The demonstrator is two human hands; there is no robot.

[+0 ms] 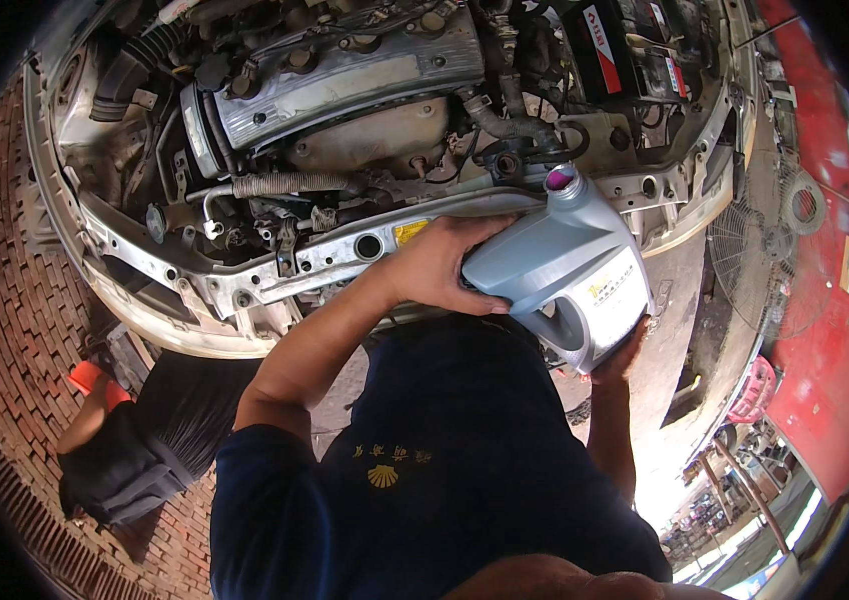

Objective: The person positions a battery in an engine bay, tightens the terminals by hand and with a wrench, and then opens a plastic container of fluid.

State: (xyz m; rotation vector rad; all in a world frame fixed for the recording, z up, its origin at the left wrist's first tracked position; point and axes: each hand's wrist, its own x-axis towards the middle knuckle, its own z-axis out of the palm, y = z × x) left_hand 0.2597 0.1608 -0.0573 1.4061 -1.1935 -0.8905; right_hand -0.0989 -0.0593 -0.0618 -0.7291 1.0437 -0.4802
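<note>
A grey plastic jug (567, 255) with a white label and a loop handle is tilted over the front edge of the engine bay. Its neck is uncapped and points away from me; something pink-purple shows inside the mouth. My left hand (445, 268) is wrapped around the jug's left side. Under the base at the lower right, my right hand (627, 352) supports it, its fingers partly hidden behind the jug. Just left of the jug's mouth sits a dark round opening (508, 163) on the engine side. Whether any liquid is flowing cannot be made out.
Beyond the metal front crossmember (320, 250) lies the engine with its grey cover (335, 85). A black and red battery (595, 45) sits at the far right. A wire-cage fan (770, 240) stands to the right. At lower left, another person (135, 450) is on the brick floor.
</note>
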